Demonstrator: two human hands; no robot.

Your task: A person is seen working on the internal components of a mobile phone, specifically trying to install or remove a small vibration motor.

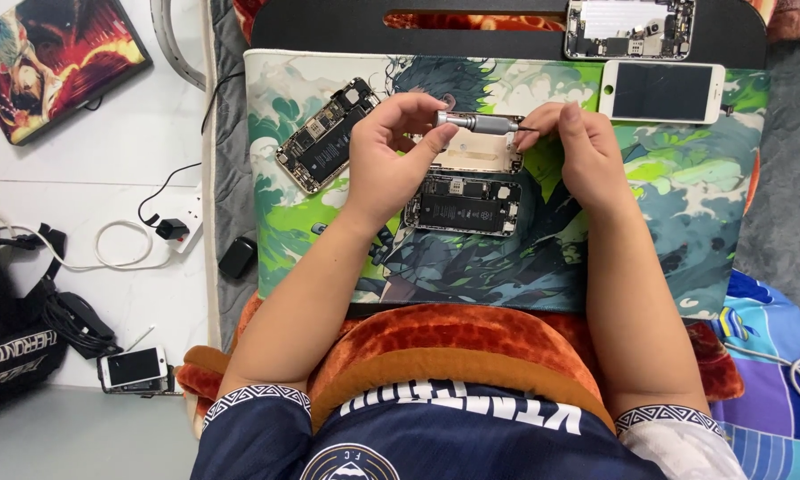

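Observation:
My left hand point(391, 151) grips the handle end of a small silver screwdriver point(476, 123), held level above the printed mat point(667, 222). My right hand point(582, 147) pinches its thin tip end. Directly below lies an opened phone body point(462, 206) with its dark battery showing. A pale rear housing part point(484, 156) sits just behind it, partly hidden by my fingers. A second opened phone point(326, 135) lies tilted to the left of my left hand.
A white phone screen point(662, 92) lies at the mat's far right, with another open phone chassis point(629, 28) behind it on a black board. On the floor at left are a laptop point(53, 62), a power strip with cables point(182, 227), a small black box point(237, 258) and a phone point(133, 367).

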